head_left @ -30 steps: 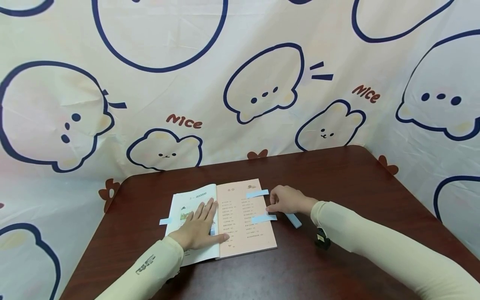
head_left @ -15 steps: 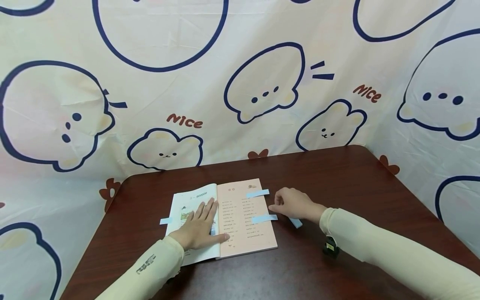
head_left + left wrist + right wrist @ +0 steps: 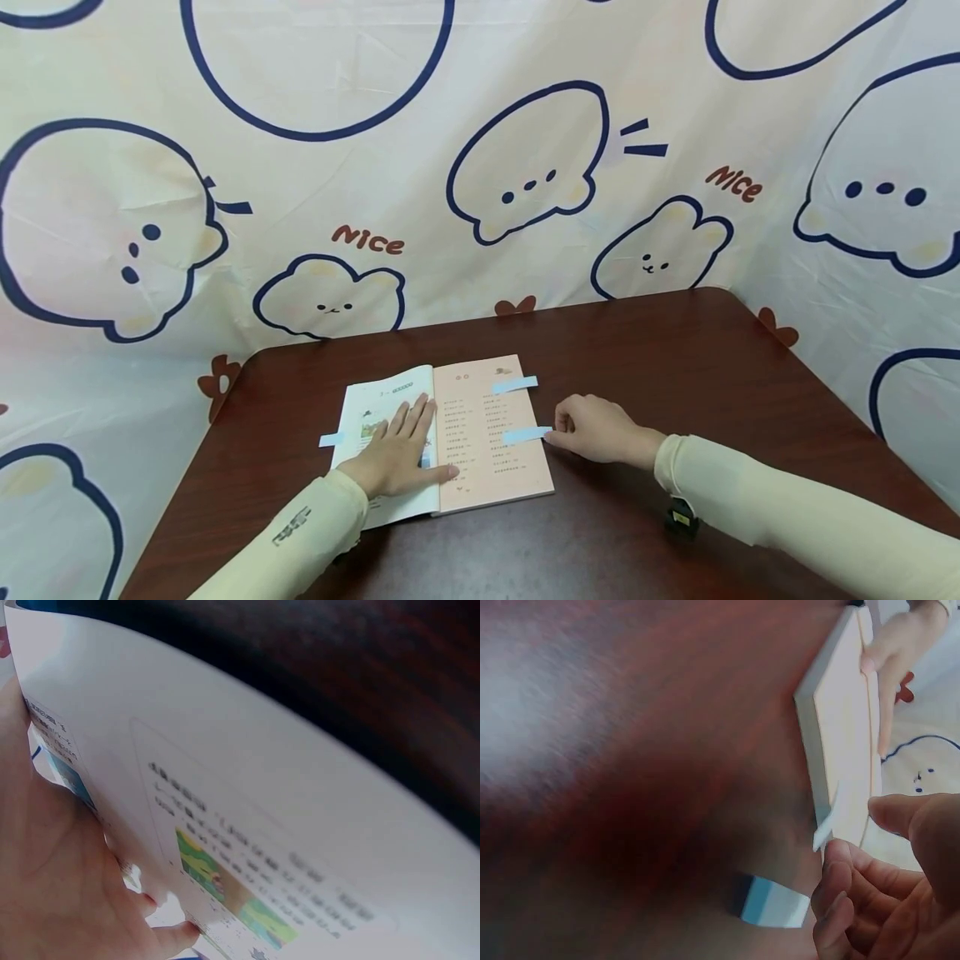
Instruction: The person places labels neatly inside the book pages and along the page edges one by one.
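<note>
An open book [image 3: 491,492] lies on the table, a white page on its left and a pink page on its right. My left hand [image 3: 396,454] rests with spread fingers on the white page, the thumb reaching over the fold. Two pale blue sticky strips, an upper one [image 3: 515,384] and a lower one [image 3: 525,435], jut from the right edge. My right hand [image 3: 596,429] has its fingertips at the lower strip's outer end. Its thumb and index finger stand apart in the right wrist view, fingers loosely curled. Beside them lies a blue-and-white strip pad [image 3: 776,902], hidden in the head view.
Another blue strip [image 3: 330,439] sticks out from the book's left edge. The dark brown table [image 3: 622,333] reaches back to a cloth [image 3: 420,183] printed with cartoon figures.
My right hand has moved slightly right and toward me, down to the lower strip's end, and now covers the blue pad in the head view. My left hand has stayed in place.
</note>
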Demonstrator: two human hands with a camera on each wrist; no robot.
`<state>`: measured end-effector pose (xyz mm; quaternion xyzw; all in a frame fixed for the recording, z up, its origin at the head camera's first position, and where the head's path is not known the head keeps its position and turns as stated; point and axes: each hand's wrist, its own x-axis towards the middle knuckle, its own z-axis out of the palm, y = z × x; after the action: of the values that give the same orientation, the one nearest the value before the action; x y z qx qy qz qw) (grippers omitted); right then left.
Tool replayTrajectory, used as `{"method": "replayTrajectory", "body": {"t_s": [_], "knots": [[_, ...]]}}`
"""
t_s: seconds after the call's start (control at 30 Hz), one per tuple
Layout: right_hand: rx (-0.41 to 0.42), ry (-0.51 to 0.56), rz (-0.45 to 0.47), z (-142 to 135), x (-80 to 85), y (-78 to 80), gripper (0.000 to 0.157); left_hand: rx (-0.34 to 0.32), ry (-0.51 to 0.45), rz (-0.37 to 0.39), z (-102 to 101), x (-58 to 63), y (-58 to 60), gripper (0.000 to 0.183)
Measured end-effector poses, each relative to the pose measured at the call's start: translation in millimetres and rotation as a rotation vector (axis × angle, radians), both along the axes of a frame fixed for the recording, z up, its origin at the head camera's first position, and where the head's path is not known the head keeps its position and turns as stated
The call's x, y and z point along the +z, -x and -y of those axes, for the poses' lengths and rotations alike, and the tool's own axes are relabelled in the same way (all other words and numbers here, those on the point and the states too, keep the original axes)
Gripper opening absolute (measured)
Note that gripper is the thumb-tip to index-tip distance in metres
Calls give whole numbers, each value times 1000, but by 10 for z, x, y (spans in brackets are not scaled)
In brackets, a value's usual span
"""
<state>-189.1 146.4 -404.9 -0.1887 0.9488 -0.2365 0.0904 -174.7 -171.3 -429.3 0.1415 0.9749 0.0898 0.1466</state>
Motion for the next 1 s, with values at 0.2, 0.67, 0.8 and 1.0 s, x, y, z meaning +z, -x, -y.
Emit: {"method": "replayTrajectory", "body": {"t_s": [0.2,0.67,0.8,1.0], "knots": [[45,-8,-22,28,-89,-104,31,-6,-7,3,8,4,0,115],[48,1,30,131,-213,-180,40,0,-5,2,10,11,5,115],[21,16,84,128,-225,-153,40,-5,-10,11,13,22,0,115],[6,13,137,133,-221,-107,41,-21,-31,20,52,21,13,114]]}}
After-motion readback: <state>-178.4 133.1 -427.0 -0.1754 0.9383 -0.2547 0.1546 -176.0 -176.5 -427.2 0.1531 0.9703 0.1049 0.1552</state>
